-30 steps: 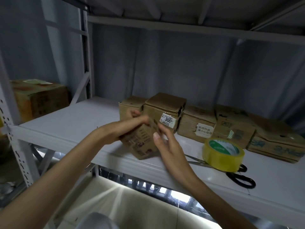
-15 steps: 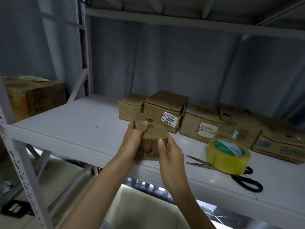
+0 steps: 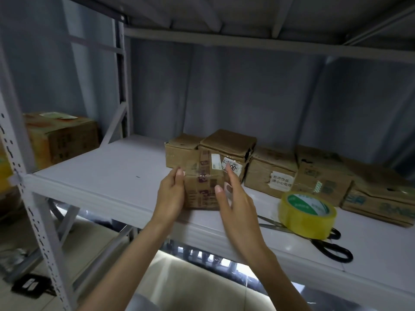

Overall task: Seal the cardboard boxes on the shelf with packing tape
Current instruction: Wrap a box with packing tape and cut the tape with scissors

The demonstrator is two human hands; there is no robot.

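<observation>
Since half a second ago the small cardboard box [image 3: 203, 187] has come down from between the raised hands and now stands on the white shelf [image 3: 107, 176], close to its front edge, with both hands turned to its sides. Clear tape glints across its top edge, and dark print runs down its front face. The left hand [image 3: 171, 196] lies flat against the box's left side, fingers straight, thumb up at the top corner, pressing rather than clutching. The right hand [image 3: 233, 198] is spread with its fingers extended beside the box's right side; whether the palm touches the cardboard cannot be told, and it grasps nothing.

Just behind the small box stands a row of cardboard boxes [image 3: 226, 151] along the back of the shelf, one with a white price label [image 3: 233, 166] half hidden by the right forefinger, the next with a white sticker bearing Chinese print. To the right, near the front, a yellow roll of packing tape [image 3: 307, 212] stands on top of black-handled scissors [image 3: 330, 249], whose blades point left toward the right wrist. Farther left, on a neighbouring shelf beyond the upright post, sits a larger brown carton [image 3: 60, 135].
</observation>
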